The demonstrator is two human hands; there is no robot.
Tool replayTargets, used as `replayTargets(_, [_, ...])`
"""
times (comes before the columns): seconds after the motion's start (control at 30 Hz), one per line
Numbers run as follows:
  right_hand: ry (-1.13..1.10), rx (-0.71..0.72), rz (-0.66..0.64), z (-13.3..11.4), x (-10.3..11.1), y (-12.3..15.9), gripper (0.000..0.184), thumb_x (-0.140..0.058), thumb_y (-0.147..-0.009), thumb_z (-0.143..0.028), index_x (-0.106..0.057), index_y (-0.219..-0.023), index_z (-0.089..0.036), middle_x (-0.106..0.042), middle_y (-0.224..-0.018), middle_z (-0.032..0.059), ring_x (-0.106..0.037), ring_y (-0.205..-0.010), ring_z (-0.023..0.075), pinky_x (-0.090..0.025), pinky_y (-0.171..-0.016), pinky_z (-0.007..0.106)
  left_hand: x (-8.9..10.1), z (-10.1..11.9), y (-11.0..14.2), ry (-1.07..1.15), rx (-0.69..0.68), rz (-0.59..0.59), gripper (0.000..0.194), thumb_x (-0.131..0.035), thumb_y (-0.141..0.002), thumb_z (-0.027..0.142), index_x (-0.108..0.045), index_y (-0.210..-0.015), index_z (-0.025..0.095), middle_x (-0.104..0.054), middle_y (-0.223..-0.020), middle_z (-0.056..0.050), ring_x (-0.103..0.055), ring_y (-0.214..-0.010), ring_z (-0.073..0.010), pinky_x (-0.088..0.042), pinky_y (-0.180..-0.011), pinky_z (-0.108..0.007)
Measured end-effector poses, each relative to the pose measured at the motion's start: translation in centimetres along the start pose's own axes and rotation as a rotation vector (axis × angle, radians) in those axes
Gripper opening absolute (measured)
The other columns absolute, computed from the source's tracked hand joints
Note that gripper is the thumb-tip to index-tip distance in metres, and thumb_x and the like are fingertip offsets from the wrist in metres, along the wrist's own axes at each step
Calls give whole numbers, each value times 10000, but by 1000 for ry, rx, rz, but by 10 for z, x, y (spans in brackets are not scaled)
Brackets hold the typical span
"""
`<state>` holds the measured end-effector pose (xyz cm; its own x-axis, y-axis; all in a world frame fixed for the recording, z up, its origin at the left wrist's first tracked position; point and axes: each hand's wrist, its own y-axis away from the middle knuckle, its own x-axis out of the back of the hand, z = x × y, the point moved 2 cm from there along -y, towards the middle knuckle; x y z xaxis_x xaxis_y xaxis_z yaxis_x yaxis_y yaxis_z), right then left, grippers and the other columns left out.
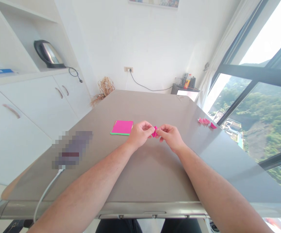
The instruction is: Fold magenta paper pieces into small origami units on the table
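A small folded piece of bright pink paper [155,131] is pinched between my two hands, just above the middle of the table. My left hand [141,132] grips its left side with thumb and fingers. On the other side, my right hand [170,135] closes thumb and forefinger on its right edge. The fingertips cover part of the paper, so its full shape is hidden. Just left of my left hand lies a stack of square paper [122,127], pink on top with a green edge showing below.
Several folded pink paper pieces [206,122] lie at the table's right edge by the window. On the left, a blurred-out dark object [73,150] has a white cable [47,191] running off the front edge. The grey table [152,106] reaches toward the wall. A kettle [49,55] stands on the shelf.
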<state>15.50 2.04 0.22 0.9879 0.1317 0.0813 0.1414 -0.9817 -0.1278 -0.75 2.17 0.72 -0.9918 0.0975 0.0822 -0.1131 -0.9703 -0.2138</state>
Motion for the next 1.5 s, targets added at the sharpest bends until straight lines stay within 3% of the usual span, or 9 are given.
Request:
replayTargets(0.17, [-13, 38, 33, -2, -3, 2, 240, -765, -726, -382, -635, -772, -186, -709, -722, 39, -641, -658, 154, -483, -556, 269, -2, -4, 0, 49, -32, 33, 209, -732, -764, 342, -613, -796, 173, -710, -740, -39, -690, -698, -180, -556, -659, -315])
replayTargets(0.4, [5, 78, 90, -7, -8, 6, 248, -743, -733, -329, -613, -902, -202, -720, -733, 30, -673, -682, 176, -486, -564, 284, -3, -2, 1, 77, -18, 64, 324, -740, -750, 257, -675, -1054, 170, -750, -924, -75, -707, -802, -192, -567, -763, -350])
replayTargets(0.67, [157, 245, 199, -4, -6, 7, 249, -740, -778, -367, -677, -969, -219, -749, -871, 55, -694, -778, 195, -519, -697, 333, -4, 1, 0, 187, 30, 19, 292, -810, -709, 309, -748, -944, 146, -755, -901, -81, -689, -848, -194, -554, -799, -349])
replayTargets(0.77, [157, 221, 199, -5, -6, 8, 273, -747, -769, -357, -689, -998, -220, -753, -881, 53, -686, -763, 188, -524, -712, 337, -4, 1, 1, 185, 2, 29, 254, -807, -713, 311, -745, -898, 149, -750, -866, -69, -683, -823, -185, -548, -792, -341])
replayTargets(1.0, [147, 165, 192, -7, -5, 8, 191, -745, -756, -368, -749, -842, -198, -727, -759, 35, -597, -625, 142, -487, -623, 301, -6, 2, 1, 196, -37, 31, 187, -785, -723, 293, -709, -818, 152, -726, -783, -38, -666, -753, -158, -545, -766, -324])
replayTargets(1.27, [114, 165, 155, -8, -4, 8, 140, -743, -739, -339, -749, -777, -204, -719, -711, 21, -582, -632, 141, -466, -613, 286, -6, 2, 2, 154, -73, 5, 141, -739, -756, 272, -653, -783, 164, -697, -709, -8, -646, -691, -136, -528, -714, -295])
replayTargets(1.5, [179, 59, 77, -8, -4, 7, 153, -732, -725, -334, -716, -755, -185, -691, -655, 15, -555, -580, 126, -415, -529, 254, 0, 3, 1, -42, 25, -50, 130, -693, -772, 282, -632, -769, 168, -701, -672, -31, -655, -648, -161, -527, -657, -312])
